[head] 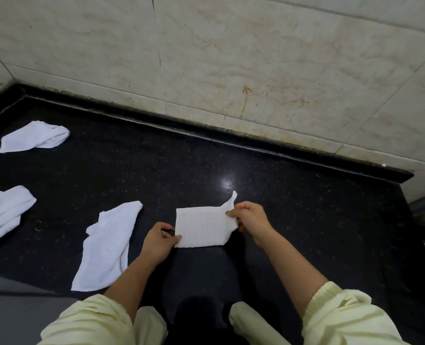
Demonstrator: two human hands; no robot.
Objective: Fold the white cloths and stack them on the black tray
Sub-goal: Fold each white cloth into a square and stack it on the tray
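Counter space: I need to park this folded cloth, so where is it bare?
Bare counter runs from the folded cloth right to the edge and back to the wall. The middle strip behind it is free too. The left is crowded with three loose cloths.

both the left hand (159,239) and right hand (250,219) pinch a folded white cloth (202,226) over the black counter (156,165).

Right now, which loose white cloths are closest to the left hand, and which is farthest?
From the left hand, in the head view:
1. The long cloth, just to its left near the counter's front edge.
2. The bunched cloth, at the far left edge.
3. The small cloth, back left toward the wall corner.
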